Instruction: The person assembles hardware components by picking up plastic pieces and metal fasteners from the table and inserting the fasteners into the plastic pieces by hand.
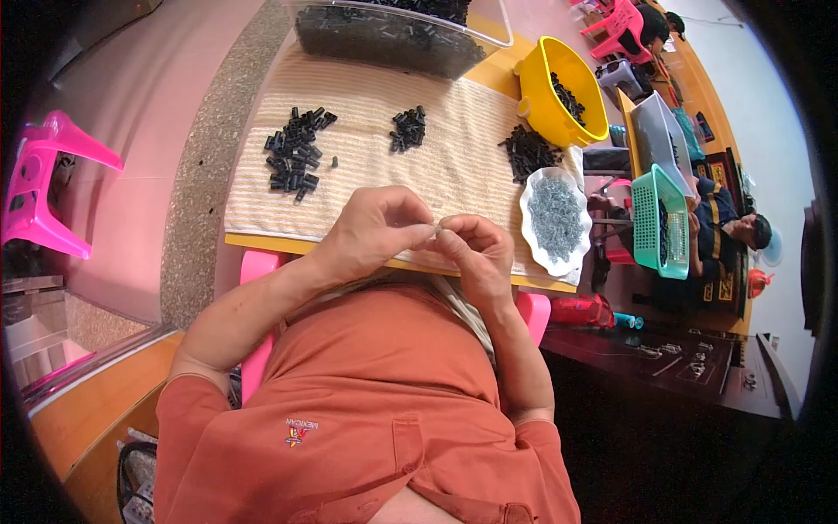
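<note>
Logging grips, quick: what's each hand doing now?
Left hand: closed, pinching a tiny pale piece, kind unclear.
Right hand: closed, pinching at the same piece.

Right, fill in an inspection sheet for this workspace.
Surface: striped cloth over a yellow-edged table.
Job's things: black parts in three piles; white scalloped dish of small clear pieces; clear bin and yellow tub, both holding black parts.
Clutter: lone black part beside the left pile.
Grips: left hand and right hand pinched, fingertips meeting at a tiny pale piece, too small to identify.
Cables: black cable at lower left, off the table.
Surroundings: pink stool to the left; green basket and seated person to the right.
</note>
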Action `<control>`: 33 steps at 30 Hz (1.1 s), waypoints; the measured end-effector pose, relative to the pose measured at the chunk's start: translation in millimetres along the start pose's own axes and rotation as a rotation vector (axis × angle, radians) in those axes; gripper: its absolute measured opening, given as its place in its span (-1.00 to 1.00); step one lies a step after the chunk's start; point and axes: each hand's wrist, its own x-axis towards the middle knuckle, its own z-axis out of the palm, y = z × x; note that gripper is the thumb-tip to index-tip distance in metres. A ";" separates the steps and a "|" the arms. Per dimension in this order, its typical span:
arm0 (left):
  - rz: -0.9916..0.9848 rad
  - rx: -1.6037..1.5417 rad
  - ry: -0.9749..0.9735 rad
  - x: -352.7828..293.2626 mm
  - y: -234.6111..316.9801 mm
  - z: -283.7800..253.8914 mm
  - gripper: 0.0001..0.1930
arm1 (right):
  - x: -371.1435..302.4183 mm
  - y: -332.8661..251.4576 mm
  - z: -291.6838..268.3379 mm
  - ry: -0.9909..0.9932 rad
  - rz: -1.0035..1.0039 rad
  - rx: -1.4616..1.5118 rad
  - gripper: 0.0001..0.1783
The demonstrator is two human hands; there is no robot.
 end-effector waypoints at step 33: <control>0.071 0.203 0.026 -4.8 2.7 2.2 -0.92 | 1.4 -3.2 -4.3 -0.079 0.076 -0.119 -0.85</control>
